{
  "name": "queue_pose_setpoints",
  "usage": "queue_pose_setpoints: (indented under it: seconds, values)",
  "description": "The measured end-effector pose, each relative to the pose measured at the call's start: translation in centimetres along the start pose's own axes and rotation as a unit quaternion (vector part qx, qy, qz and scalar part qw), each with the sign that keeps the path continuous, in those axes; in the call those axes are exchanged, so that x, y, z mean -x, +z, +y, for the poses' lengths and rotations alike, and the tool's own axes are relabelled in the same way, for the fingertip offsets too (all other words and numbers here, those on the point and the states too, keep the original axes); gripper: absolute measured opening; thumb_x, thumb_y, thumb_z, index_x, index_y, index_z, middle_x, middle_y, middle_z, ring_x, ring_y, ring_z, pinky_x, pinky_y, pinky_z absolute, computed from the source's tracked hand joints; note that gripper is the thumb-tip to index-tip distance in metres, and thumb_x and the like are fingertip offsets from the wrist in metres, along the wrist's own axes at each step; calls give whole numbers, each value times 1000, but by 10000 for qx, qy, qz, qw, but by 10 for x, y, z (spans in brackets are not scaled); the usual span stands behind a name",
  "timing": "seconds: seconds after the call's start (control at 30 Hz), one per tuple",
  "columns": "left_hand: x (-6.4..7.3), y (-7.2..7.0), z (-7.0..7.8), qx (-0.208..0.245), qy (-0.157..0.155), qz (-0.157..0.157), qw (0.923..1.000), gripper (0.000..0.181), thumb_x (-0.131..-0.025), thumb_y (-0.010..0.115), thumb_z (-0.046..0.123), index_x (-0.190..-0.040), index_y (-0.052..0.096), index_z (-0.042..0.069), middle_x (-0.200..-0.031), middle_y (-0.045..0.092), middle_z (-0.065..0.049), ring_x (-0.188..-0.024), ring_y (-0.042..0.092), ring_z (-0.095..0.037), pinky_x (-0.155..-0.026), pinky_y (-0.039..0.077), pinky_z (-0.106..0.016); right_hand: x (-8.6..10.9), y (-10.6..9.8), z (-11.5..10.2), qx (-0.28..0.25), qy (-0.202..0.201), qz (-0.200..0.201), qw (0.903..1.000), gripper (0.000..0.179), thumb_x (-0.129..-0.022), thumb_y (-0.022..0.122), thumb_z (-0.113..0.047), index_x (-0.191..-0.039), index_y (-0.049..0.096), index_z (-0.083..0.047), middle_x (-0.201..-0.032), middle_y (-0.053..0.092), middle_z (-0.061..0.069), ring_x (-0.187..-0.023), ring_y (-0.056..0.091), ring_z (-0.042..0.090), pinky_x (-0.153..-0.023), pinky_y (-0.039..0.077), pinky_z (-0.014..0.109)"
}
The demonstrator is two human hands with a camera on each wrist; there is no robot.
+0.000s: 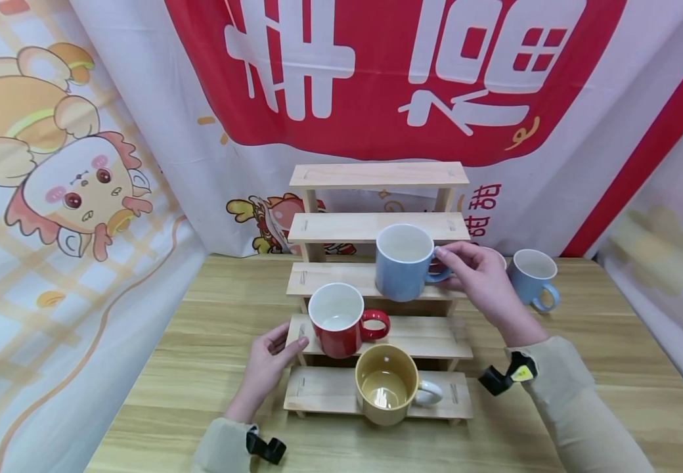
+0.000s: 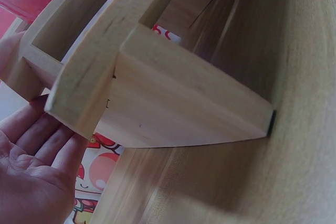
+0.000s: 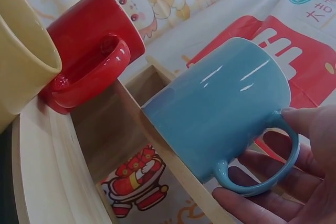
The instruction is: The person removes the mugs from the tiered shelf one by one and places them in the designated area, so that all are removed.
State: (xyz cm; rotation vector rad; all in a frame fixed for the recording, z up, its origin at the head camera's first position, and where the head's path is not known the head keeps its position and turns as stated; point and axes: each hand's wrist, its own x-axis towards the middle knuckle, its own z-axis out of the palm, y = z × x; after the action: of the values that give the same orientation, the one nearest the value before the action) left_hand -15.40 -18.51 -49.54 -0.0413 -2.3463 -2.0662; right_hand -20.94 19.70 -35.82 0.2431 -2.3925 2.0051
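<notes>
A light blue mug point(image 1: 400, 276) is at the third step of a wooden tiered stand point(image 1: 330, 279), its base right at the board. My right hand point(image 1: 483, 286) holds its handle, thumb on top and fingers around and behind it, as the right wrist view shows. My left hand point(image 1: 266, 362) grips the left end of the stand's second step, its thumb at the top and fingers under the board point(image 2: 86, 77). On that step stands a red mug point(image 1: 341, 341), handle to the right. A yellow mug point(image 1: 384, 412) with a white handle stands on the lowest step.
Another blue mug point(image 1: 530, 286) stands on the wood-grain table point(image 1: 194, 368) at the back right. Beside it a cup point(image 1: 499, 257) is mostly hidden by my right hand. A printed red and white cloth point(image 1: 377, 138) hangs behind the stand.
</notes>
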Motion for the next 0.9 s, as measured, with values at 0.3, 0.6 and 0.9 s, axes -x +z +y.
queue_pose_setpoints:
  seconds: [0.3,0.6,0.9]
  values:
    - [0,0,0,7,-21,-12,10000,54,-92,79,20,-139,60,1,-128,66,-17,-115,64,-27,-92,54,-26,2,0,-2,-102,39,0,9999,50,-100,65,-41,-125,64,3,-121,62,23,-104,66,27,-83,60,37]
    - [0,0,0,26,-11,-27,10000,54,-92,79,20,-138,60,0,-127,67,-17,-114,64,-26,-91,55,-26,3,-1,0,-229,79,40,9997,49,-99,66,-41,-124,65,1,-119,61,21,-103,66,26,-83,59,37]
    - [0,0,0,4,-44,-37,10000,55,-92,79,21,-139,60,1,-129,66,-17,-116,63,-27,-92,54,-26,8,-2,6,-618,-266,278,9973,39,-99,69,-32,-114,68,4,-108,67,19,-95,71,26,-79,60,41]
